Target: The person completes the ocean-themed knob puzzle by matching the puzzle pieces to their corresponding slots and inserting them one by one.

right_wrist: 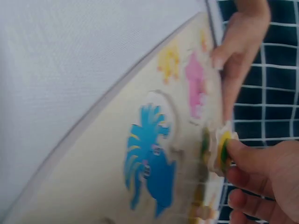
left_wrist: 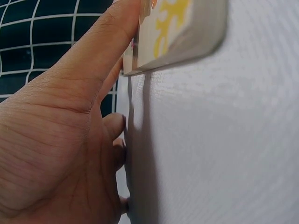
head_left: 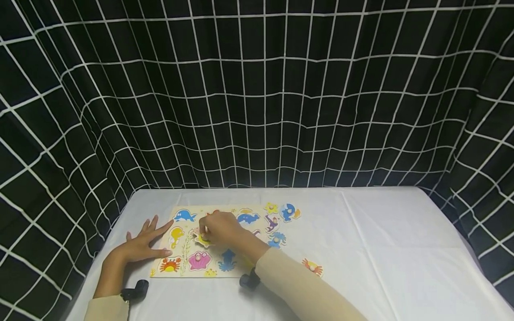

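Observation:
A wooden peg puzzle board (head_left: 188, 273) with printed sea animals lies on the white table. Over its middle-left part my right hand (head_left: 221, 228) pinches a yellow puzzle piece (right_wrist: 221, 150) with a wavy pale rim and some green, held by thumb and fingers. My left hand (head_left: 140, 245) has its fingers spread, thumb and index finger resting at the board's left edge. Near them are a whale picture (head_left: 184, 216), a yellow seahorse picture (head_left: 175, 236) and a red crab picture (head_left: 170, 265). A pink clam (head_left: 199, 260) with a knob is on the board's lower part.
Loose knobbed pieces lie around the board's right end: a yellow star (head_left: 271, 207), a blue-and-orange piece (head_left: 289, 213), a purple piece (head_left: 271, 223) and a blue piece (head_left: 276, 240). An orange crab piece (head_left: 312, 266) lies nearer me. Behind the table hangs a black gridded curtain (head_left: 273, 111).

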The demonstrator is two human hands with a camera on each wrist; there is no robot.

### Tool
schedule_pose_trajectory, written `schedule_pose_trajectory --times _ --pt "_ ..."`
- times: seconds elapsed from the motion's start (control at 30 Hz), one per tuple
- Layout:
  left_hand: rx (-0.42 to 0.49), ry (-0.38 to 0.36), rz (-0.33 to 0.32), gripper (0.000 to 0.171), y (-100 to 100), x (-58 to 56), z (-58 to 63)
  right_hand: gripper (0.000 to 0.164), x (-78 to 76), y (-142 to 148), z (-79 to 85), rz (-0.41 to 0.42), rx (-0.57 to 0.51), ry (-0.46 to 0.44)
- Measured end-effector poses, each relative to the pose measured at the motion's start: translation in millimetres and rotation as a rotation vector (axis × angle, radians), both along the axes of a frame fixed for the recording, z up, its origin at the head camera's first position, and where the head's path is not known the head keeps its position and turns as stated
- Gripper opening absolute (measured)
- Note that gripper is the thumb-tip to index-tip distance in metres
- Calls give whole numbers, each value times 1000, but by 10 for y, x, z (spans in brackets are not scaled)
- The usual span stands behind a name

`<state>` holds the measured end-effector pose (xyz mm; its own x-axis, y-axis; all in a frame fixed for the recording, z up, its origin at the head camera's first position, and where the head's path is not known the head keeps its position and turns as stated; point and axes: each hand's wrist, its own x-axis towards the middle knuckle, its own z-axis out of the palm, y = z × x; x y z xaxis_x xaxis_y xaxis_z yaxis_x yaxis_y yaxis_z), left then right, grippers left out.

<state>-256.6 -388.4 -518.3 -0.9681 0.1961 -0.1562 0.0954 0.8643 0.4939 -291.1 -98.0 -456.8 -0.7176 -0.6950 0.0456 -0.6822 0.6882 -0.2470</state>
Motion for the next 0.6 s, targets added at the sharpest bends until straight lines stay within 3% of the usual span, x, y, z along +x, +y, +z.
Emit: schedule_pose_trajectory --times 0.23,0.5,0.6 --pt "-13 4 16 105 -6 -8 -19 8 -59 -91 -127 -24 9 22" --pt "6 -24 -6 105 54 62 139 7 -60 -138 -193 -25 -1 -1" --pt "-6 -12 0 105 35 42 92 5 -58 -150 -195 -18 -12 9"
